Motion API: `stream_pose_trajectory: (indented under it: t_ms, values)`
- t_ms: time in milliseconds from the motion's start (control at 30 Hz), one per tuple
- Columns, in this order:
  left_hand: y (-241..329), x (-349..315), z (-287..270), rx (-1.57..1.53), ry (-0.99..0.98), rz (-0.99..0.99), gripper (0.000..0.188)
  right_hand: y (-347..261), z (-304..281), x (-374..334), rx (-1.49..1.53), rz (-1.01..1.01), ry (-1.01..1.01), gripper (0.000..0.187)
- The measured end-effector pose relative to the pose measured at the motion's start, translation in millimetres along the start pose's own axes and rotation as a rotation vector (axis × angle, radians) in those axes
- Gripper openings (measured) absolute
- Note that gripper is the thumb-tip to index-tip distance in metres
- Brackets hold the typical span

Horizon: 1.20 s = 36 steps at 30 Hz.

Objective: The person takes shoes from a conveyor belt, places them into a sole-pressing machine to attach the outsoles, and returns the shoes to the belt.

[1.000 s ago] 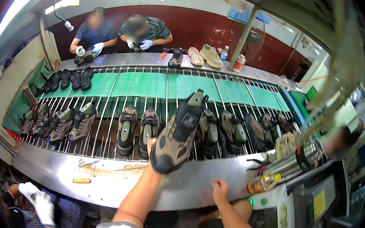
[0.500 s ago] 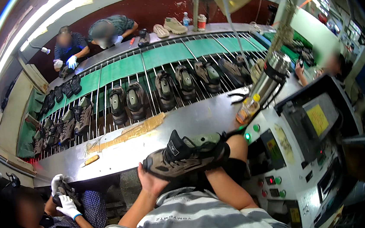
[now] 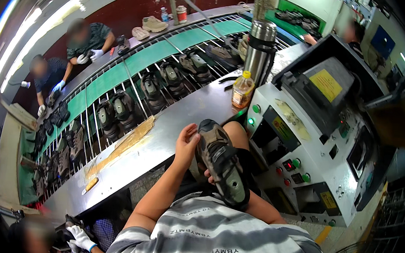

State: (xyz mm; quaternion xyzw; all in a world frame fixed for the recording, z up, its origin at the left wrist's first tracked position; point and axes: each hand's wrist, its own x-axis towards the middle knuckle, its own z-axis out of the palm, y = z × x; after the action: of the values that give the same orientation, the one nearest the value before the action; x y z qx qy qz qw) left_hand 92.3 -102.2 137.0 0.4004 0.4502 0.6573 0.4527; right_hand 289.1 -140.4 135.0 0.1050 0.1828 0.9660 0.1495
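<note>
A brown and black sports shoe [image 3: 219, 149] is held above my lap, toe pointing away and the opening toward me. A pale green insole shows inside its opening. My right hand [image 3: 209, 176] grips the shoe from underneath; only some fingertips come out past its left side, and the rest is hidden. Beside the toe, my left hand [image 3: 187, 143] is raised with its fingers loosely apart, close to the shoe's left edge. Whether it touches the shoe is hard to see.
A metal table [image 3: 164, 128] carries a yellow-handled tool [image 3: 91, 184], an orange-liquid bottle [image 3: 242, 90] and a steel flask [image 3: 258, 52]. Behind it, shoes line a rack beside a green conveyor [image 3: 135, 65]. A control machine [image 3: 301, 149] stands right. Co-workers handle shoes at left.
The shoe has swung from lying sideways to pointing away from me. My left hand has come off the toe and risen beside it. My right hand has moved under the shoe.
</note>
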Motion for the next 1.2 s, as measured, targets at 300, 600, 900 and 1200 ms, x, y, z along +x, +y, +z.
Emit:
stream_pose_trajectory:
  t_ms: [300,600,900,1200]
  values:
    - [76.8,-59.8,62.7,0.841,-0.655,0.699,0.057,-44.3,-55.5,-30.2,-0.318,-0.400,-0.148,0.082]
    - [64.7,-65.6,60.4,0.773,-0.641,0.805,0.040,-56.9,-73.1,-18.5,-0.269,-0.436,-0.221,0.070]
    - [84.1,-69.8,77.9,0.800,-0.624,0.627,0.027,-39.4,-37.3,-32.3,-0.448,-0.439,-0.004,0.077]
    - [76.9,-41.2,54.1,0.339,-0.497,0.047,0.014,-37.2,-39.7,-29.0,-0.291,-0.280,-0.182,0.088]
